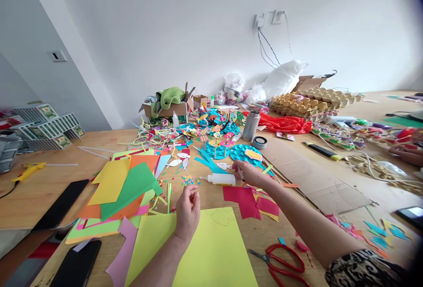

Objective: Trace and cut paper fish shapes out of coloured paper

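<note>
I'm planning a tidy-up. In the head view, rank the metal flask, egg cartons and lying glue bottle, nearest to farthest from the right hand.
1. Glue bottle, just left of the right hand.
2. Metal flask, upright, beyond the hand.
3. Egg cartons, farther back, to the right.

I record: left hand point(188, 210) over the far edge of the yellow sheet point(211, 252), drawn outline point(223, 217) at its far right corner, right hand point(246, 172) holding a pen point(240, 173).

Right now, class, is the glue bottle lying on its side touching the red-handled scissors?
Apart. The head view shows the glue bottle lying well beyond the red-handled scissors, with red paper and bare tabletop between them.
</note>
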A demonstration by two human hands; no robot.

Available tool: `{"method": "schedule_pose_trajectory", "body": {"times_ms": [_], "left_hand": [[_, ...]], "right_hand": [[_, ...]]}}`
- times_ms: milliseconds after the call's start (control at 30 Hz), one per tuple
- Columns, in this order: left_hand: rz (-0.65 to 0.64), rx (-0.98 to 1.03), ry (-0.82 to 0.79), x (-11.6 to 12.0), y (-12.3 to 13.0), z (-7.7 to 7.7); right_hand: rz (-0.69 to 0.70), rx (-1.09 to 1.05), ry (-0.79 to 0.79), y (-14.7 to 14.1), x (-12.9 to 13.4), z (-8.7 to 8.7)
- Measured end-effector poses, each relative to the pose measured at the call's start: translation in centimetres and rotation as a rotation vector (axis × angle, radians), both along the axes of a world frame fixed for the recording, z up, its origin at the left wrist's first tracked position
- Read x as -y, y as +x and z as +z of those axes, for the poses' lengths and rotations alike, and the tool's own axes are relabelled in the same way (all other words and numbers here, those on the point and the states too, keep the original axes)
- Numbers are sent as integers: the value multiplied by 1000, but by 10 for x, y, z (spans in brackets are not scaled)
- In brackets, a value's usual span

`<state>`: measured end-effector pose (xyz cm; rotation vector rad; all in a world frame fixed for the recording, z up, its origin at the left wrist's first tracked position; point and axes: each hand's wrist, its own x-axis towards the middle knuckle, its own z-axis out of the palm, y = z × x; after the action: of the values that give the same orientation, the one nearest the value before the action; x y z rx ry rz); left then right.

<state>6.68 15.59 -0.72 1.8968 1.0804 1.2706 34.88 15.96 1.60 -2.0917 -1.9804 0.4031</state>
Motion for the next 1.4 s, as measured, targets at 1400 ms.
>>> {"method": "schedule_pose_trajectory", "body": {"times_ms": [1400], "left_hand": [[-12,-50,2,-1,1,-7]], "right_hand": [[-143,-252,-220,35,-16,11]]}}
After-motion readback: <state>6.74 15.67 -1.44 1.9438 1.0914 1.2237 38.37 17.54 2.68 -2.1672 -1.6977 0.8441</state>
